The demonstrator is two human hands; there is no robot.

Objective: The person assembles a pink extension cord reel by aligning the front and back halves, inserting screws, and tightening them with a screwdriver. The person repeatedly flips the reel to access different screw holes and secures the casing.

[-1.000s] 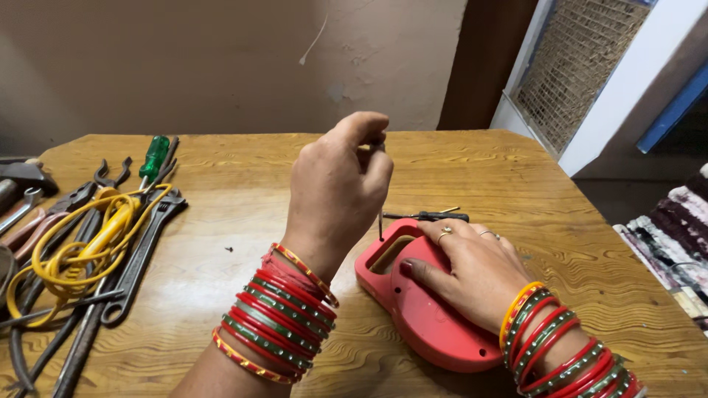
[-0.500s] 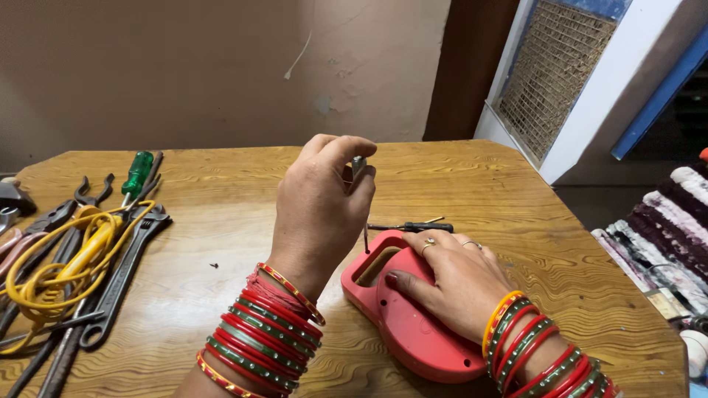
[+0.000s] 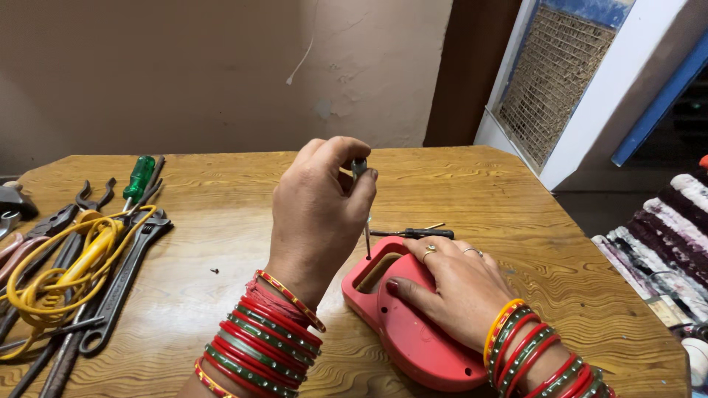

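In the head view, the left hand point(image 3: 321, 210) stood raised at the centre of the frame, its fingers pinched closed around the top of a thin screwdriver point(image 3: 364, 210); the shaft ran straight down, upright, and its tip met the upper corner of a red plastic casing point(image 3: 413, 335); that casing lay flat on the wooden desk point(image 3: 516, 214), in the lower middle of the frame, with an oblong handle slot near its upper end. The right hand point(image 3: 453, 291) lay spread and flat on the casing, palm down, fingers wide and pressing rather than gripping; rings showed on two fingers, and red, green and yellow bangles point(image 3: 262, 343) ringed both wrists. Just beyond the casing, a small black-handled screwdriver point(image 3: 413, 234) lay on the desk. At the left of the frame lay a heap of tools: a green-handled screwdriver point(image 3: 139, 179), pliers point(image 3: 44, 228), an adjustable wrench point(image 3: 122, 284) and a coil of yellow wire point(image 3: 59, 276); a tiny dark screw point(image 3: 214, 271) lay apart between the heap and the left hand.
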